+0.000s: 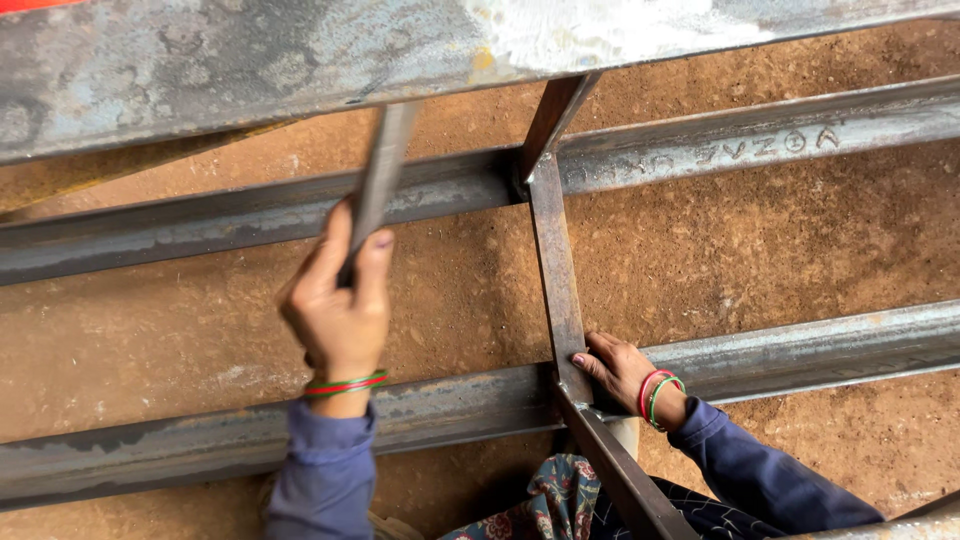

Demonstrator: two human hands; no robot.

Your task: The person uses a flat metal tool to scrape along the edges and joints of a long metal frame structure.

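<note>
Left hand point(340, 310) is gripping a blurred flat metal tool point(380, 180), fingers clamped round it, raised above the far steel rail point(250, 215). Right hand point(620, 370) is pressing flat, fingers together, on the rusty cross strip point(555, 260) at the near rail point(800, 350), over the dirt floor point(750, 250).

Sleeves: dark navy-blue long sleeves on both arms, cuffs bunched at the wrists.
Left hand point(338, 305): bare, no glove; thin red and green bangles point(346, 384) circle the wrist just above the cuff.
Right hand point(620, 368): bare, no glove; red and green bangles point(657, 392) at the wrist.
Clothing below: dark floral-patterned fabric point(545, 500) with red and pale motifs.
</note>
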